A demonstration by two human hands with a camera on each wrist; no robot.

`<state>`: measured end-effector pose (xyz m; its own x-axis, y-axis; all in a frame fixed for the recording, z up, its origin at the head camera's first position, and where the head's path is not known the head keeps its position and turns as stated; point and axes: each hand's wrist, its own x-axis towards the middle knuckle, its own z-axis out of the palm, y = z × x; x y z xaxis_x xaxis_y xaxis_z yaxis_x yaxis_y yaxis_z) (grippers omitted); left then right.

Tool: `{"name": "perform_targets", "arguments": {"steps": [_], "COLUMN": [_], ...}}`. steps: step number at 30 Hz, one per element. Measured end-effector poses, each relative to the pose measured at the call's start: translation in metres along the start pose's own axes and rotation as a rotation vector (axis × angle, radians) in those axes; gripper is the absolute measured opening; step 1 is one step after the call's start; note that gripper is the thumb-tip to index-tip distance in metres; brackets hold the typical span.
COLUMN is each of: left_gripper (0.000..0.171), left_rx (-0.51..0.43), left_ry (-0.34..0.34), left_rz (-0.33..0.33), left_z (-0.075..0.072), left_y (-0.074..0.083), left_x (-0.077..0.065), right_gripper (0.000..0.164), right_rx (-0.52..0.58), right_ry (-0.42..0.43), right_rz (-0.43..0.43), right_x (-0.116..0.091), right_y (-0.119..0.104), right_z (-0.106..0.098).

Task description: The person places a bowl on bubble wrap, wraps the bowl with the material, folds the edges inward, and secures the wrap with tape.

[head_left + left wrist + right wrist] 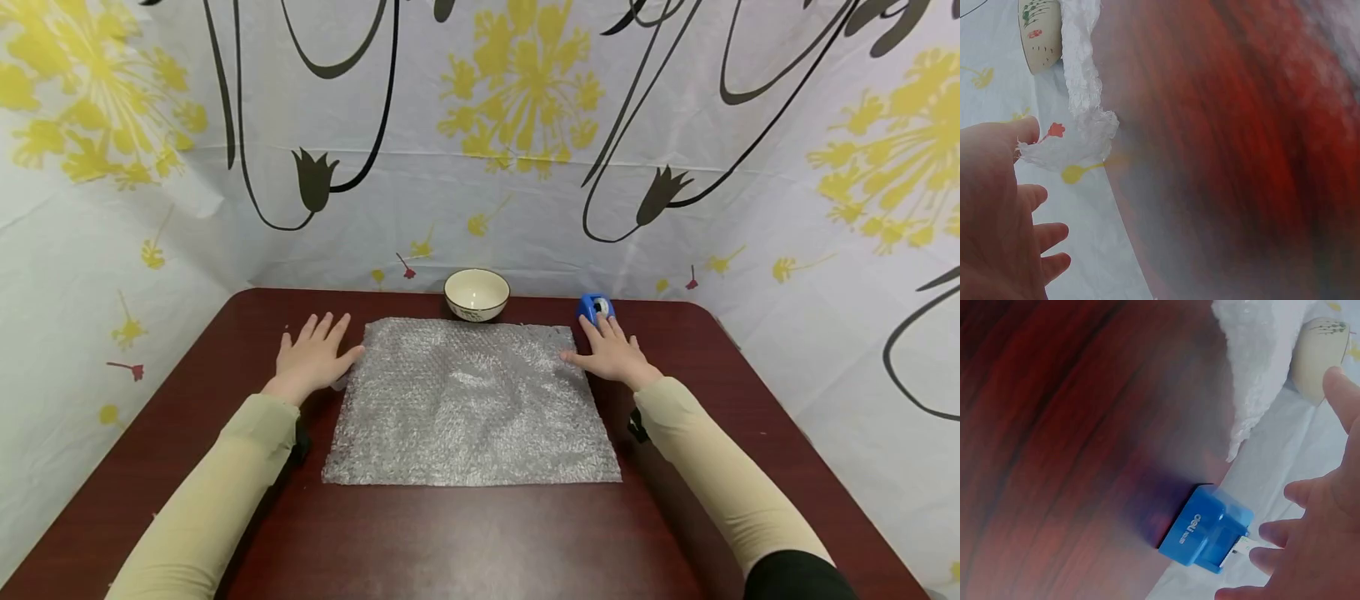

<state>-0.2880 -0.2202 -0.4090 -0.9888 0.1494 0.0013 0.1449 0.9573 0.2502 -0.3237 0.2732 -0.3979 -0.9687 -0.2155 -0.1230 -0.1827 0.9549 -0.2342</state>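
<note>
A sheet of bubble wrap (468, 400) lies flat in the middle of the dark red table (465, 542). My left hand (313, 357) rests flat on the table at the sheet's upper left corner, fingers spread, thumb touching its edge (1082, 81). My right hand (611, 350) lies flat at the sheet's upper right corner, thumb on the edge. Just beyond its fingertips stands a blue tape dispenser (596, 307) (1207, 531). A cream bowl (476, 293) (1038, 31) (1319, 356) stands behind the sheet's far edge.
Patterned white cloth with yellow flowers (525, 92) hangs as walls behind and at both sides of the table. Bare table surface stretches in front of the sheet toward me and along both sides.
</note>
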Motion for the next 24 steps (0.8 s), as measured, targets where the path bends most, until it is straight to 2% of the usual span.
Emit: {"name": "perform_targets", "arguments": {"steps": [6,14,19,24], "left_gripper": [0.078,0.079,0.077,0.075], "left_rx": [-0.013,0.009,0.008,0.004], "left_ry": [-0.004,-0.007,-0.006,0.003], "left_rz": [-0.002,0.022,0.030,0.043], "left_z": [-0.002,-0.003,-0.008,-0.013], "left_y": [0.002,0.005,0.015,0.029], "left_x": [-0.001,0.002,0.008,0.016], "right_gripper": [0.097,0.093,0.094,0.092], "right_rx": [0.027,0.058,0.089,0.172], "right_ry": [-0.022,-0.039,-0.045,-0.060], "right_rz": [-0.043,-0.056,-0.076,-0.099], "right_x": [0.001,0.003,0.008,0.016], "right_y": [-0.004,-0.008,-0.013,-0.022], "right_z": [0.000,0.003,0.004,-0.002]}}
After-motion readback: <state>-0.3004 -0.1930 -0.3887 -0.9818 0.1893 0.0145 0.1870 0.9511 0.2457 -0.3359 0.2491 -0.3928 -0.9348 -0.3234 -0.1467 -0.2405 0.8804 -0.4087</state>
